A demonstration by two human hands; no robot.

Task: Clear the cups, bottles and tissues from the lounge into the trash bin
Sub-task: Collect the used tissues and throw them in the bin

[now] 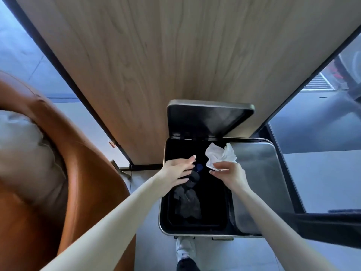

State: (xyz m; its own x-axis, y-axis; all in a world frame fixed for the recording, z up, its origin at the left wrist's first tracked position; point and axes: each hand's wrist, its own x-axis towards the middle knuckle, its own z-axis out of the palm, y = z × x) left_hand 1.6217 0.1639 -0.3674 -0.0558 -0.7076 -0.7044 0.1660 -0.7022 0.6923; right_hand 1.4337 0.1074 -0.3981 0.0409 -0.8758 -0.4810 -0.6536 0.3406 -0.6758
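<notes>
Trash bin (161,202) lower centre of frame, left lid (209,118) up, right lid (257,173) closed. Right hand (230,174) pinches the lower edge of a crumpled white tissue (220,155) at fingertips, over the open compartment's upper right corner. Left hand (175,171) released, fingers straight, holding nothing, over the opening's left edge. Dark crumpled stuff (187,202) inside. White shoe (183,249) at the bin's front. Orange armchair (88,173) at left

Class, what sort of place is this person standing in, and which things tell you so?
Probably a lounge or lobby. An orange armchair with a grey cushion stands beside a wood-panelled wall, and a steel two-lidded bin, one lid raised, stands by it; the right hand holds a tissue above it.
</notes>
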